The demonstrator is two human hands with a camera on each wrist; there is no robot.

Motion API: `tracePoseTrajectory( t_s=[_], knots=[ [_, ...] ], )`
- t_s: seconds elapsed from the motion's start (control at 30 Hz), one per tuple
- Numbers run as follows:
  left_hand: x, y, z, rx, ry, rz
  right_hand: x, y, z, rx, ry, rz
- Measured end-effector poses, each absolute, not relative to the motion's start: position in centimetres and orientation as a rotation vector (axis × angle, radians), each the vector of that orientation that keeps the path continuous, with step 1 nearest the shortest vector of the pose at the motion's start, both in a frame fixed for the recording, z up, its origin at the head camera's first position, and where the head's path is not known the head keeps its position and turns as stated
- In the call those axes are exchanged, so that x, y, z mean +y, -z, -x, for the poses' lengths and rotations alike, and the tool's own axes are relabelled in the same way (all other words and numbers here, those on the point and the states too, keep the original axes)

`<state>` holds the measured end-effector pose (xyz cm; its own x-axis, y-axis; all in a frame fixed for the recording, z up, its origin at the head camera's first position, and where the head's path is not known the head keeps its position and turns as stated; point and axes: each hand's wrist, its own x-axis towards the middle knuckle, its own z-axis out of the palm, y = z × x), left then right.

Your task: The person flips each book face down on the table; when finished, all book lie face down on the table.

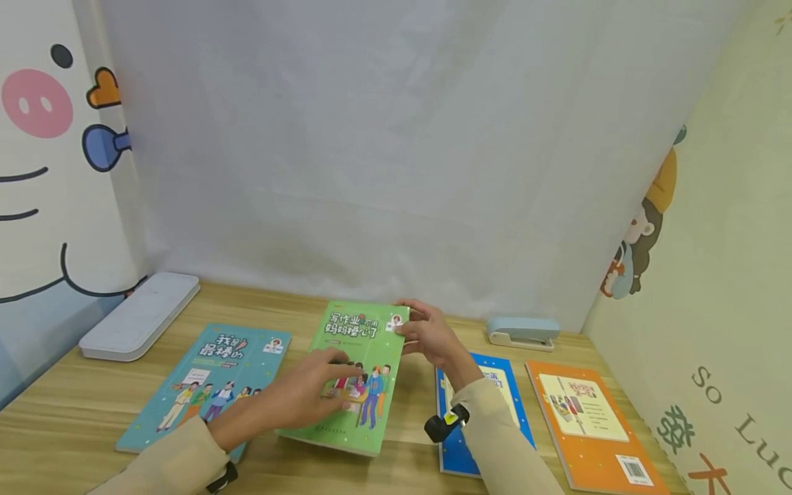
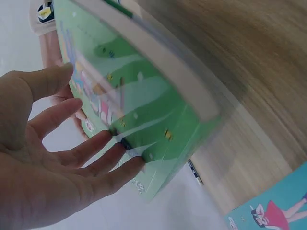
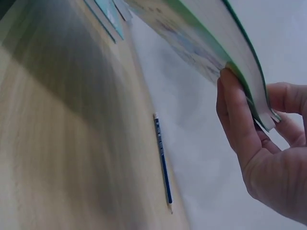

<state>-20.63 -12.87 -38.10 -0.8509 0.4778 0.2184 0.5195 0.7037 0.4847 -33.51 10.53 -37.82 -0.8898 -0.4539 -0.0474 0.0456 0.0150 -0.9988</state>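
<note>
Above the middle of the wooden surface point(image 1: 68, 440), the green book point(image 1: 377, 350) tilts between the hands: the right hand point(image 1: 430, 333) pinches its upper right corner between thumb and fingers, while the left hand point(image 1: 303, 388), fingers loosely spread, is touching or just off the front cover. Toward the left edge lies a teal book point(image 1: 210, 375), with a white case point(image 1: 142, 313) at the back left corner. Right of the middle lies a blue book point(image 1: 504, 385), then an orange book point(image 1: 588, 426) by the right edge, a stapler point(image 1: 522, 332) near the back right corner.
</note>
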Motion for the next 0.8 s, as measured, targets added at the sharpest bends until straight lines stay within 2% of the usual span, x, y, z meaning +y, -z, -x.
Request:
tracePoseTrajectory(
  t_s=[0.37,0.8],
  knots=[
    [-11.9,38.3,20.8,-2.639,1.184,0.922,9.9,36.1,33.4,1.972,2.087,0.284],
    [-10.8,38.0,20.5,-2.518,0.841,1.065,9.8,34.8,32.8,2.007,2.126,0.21]
  ],
)
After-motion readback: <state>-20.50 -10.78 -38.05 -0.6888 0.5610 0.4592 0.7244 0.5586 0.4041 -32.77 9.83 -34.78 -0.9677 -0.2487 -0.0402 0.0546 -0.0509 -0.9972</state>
